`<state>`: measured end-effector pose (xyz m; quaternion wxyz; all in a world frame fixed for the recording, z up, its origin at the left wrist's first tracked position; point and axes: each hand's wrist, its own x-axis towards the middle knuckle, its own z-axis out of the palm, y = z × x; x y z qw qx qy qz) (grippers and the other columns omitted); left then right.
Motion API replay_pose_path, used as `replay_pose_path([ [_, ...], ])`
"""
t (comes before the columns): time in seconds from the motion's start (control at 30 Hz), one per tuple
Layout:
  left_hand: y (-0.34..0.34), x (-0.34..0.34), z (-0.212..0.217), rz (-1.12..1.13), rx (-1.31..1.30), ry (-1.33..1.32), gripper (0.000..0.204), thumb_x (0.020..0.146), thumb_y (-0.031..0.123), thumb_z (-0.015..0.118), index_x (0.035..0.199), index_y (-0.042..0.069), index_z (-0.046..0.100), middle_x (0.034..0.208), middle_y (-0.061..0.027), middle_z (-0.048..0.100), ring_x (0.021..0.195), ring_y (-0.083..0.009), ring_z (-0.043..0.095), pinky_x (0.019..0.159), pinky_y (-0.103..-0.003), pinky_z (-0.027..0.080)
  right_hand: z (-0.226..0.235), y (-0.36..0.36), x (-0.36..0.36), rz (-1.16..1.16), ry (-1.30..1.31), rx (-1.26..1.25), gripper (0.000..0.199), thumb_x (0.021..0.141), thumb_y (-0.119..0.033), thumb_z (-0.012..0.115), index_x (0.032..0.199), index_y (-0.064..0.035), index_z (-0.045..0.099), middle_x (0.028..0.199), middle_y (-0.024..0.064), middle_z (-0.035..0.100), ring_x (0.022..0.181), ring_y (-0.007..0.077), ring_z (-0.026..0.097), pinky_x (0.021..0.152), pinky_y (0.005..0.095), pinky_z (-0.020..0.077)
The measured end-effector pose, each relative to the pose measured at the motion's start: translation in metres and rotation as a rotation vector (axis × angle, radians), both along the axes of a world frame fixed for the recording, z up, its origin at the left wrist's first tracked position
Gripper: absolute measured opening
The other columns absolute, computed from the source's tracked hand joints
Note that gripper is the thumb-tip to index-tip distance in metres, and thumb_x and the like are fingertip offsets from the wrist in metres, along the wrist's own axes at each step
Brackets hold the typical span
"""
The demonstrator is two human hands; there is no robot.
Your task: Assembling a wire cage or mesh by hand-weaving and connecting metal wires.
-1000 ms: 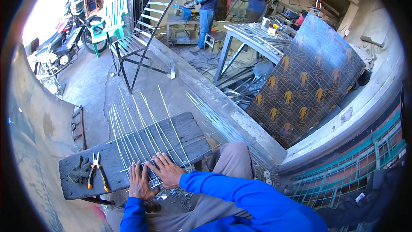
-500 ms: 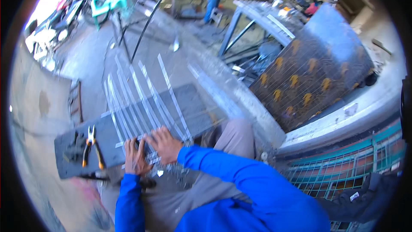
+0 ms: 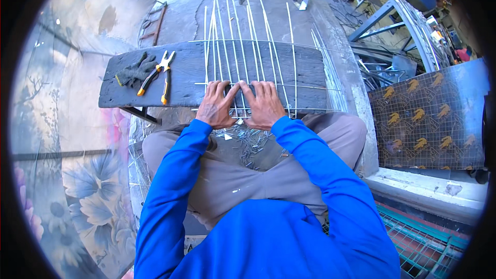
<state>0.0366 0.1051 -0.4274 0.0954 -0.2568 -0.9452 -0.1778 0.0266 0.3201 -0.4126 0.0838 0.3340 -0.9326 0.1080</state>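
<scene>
Thin straight metal wires (image 3: 234, 46) lie lengthwise across a dark wooden bench (image 3: 181, 90), their far ends reaching beyond it. A few crosswise wires (image 3: 310, 88) run over or under them. My left hand (image 3: 217, 106) is palm down at the near edge, fingertips bent onto the nearer crosswise wire. Beside it, my right hand (image 3: 264, 106) rests the same way, its thumb close to the left thumb. The fingers of both hands are apart; my palms hide the wires beneath. Pliers (image 3: 157, 77) with black and orange handles and a dark glove (image 3: 137, 70) lie at the bench's left.
Cut wire pieces (image 3: 250, 142) litter the floor under the near edge. More wires (image 3: 330, 77) lie at the bench's right end. A patterned sheet (image 3: 418, 119) leans on the right, near a metal frame table (image 3: 395, 20). A flowered cloth (image 3: 93, 175) hangs at left.
My view has swung round, so the bench now lies level and central. Both hands remain at the wires' near ends, now side by side with thumbs close together.
</scene>
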Motion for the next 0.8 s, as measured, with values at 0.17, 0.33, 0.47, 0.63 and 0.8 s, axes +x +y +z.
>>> replay_pose_path([
  [0.17,-0.003,0.009,0.004,0.005,-0.102,-0.117,0.119,0.065,0.057,0.086,0.159,0.015,0.029,0.158,-0.0264,0.033,0.15,-0.0499,0.025,0.123,-0.064,0.018,0.013,0.021,0.009,0.032,-0.068,0.062,0.112,0.076,-0.058,0.079,0.162,-0.0105,0.026,0.152,0.0268,0.038,0.144,0.047,0.034,0.122,0.0577,0.0238],
  [0.33,-0.012,0.017,0.022,0.259,-0.111,-0.291,0.13,0.062,0.074,0.082,0.162,0.014,0.023,0.166,-0.0256,0.02,0.155,-0.0479,0.012,0.124,-0.066,0.009,0.019,0.079,-0.003,-0.063,-0.182,0.107,0.118,0.073,-0.068,0.078,0.161,-0.0093,0.027,0.154,0.0272,0.036,0.146,0.0458,0.033,0.124,0.0575,0.0217],
  [0.47,-0.018,0.014,0.007,0.237,-0.098,-0.301,0.135,0.06,0.075,0.082,0.161,0.009,0.023,0.164,-0.0246,0.023,0.154,-0.047,0.015,0.124,-0.065,0.01,0.013,0.089,-0.01,0.0,-0.146,0.082,0.11,0.072,-0.066,0.08,0.156,-0.0087,0.039,0.146,0.0181,0.044,0.139,0.037,0.041,0.123,0.0558,0.0246],
  [0.63,-0.016,0.012,0.004,0.225,-0.005,-0.196,0.129,0.06,0.066,0.085,0.158,0.006,0.027,0.154,-0.0229,0.036,0.149,-0.0457,0.026,0.125,-0.062,0.017,0.014,0.088,-0.01,0.014,-0.036,0.066,0.105,0.071,-0.064,0.081,0.153,-0.0098,0.044,0.14,0.0147,0.048,0.131,0.0315,0.046,0.112,0.0518,0.0316],
  [0.8,-0.014,0.013,0.011,0.229,-0.03,-0.146,0.122,0.059,0.058,0.087,0.153,0.001,0.033,0.147,-0.0218,0.04,0.145,-0.0439,0.032,0.125,-0.059,0.02,0.008,0.087,-0.012,-0.01,-0.049,0.061,0.108,0.064,-0.055,0.087,0.153,-0.011,0.043,0.135,0.0139,0.048,0.13,0.0323,0.045,0.111,0.0542,0.0316],
])
